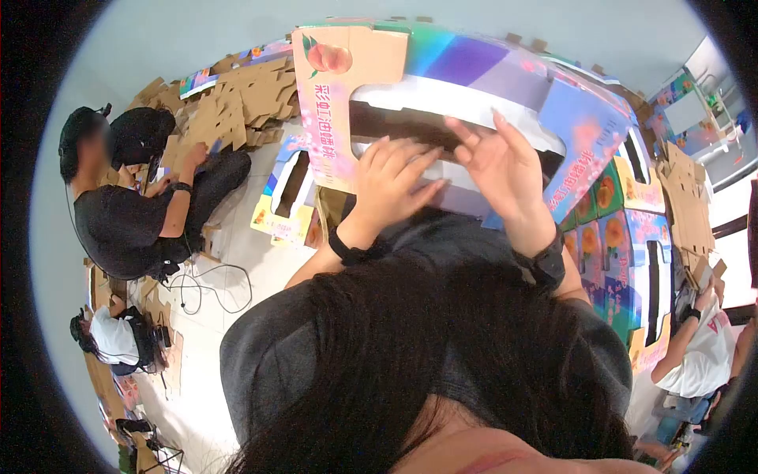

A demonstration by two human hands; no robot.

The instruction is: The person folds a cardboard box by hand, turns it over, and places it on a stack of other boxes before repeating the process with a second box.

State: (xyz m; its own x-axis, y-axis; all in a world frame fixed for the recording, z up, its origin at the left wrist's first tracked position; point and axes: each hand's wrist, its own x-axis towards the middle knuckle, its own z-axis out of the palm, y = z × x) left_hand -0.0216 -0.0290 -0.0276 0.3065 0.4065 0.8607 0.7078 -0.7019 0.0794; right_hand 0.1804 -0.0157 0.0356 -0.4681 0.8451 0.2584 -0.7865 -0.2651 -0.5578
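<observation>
A large printed cardboard fruit box (466, 59) stands right in front of my body, with a peach picture and pink lettering on its left panel (335, 103). Its blue right panel (588, 142) angles outward, and a wide dark opening shows between the two. My left hand (395, 178) is at the near side of the opening, palm down, fingers spread and holding nothing. To its right, my right hand (505, 166) is raised over the box with the palm partly turned up and fingers apart, also without anything in it. Both wrists wear black bands.
Stacked peach boxes (612, 261) stand close on my right, and another printed box (284, 193) is at the left. Flattened cardboard (237, 103) piles up behind. A person in dark clothes (130, 213) sits at the left near a cable (205, 288); other people are farther off.
</observation>
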